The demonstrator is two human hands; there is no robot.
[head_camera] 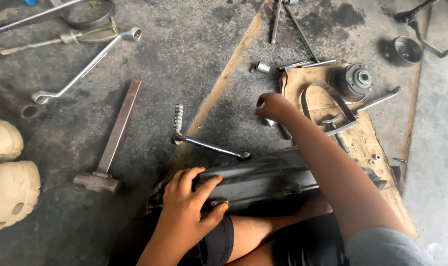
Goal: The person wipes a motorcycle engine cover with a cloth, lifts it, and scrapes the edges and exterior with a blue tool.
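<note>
My left hand grips the near end of a dark greasy metal part that lies across my lap. My right hand reaches forward over the oily floor, fingers curled around a small shiny metal piece close to the edge of a cardboard sheet. A ratchet handle with a knurled grip lies on the floor between my two hands.
A hammer with a square metal shaft and a long ring spanner lie to the left. A bent metal strap and a round hub rest on the cardboard. A socket, rods and a metal cup lie beyond. Pale shoes are at far left.
</note>
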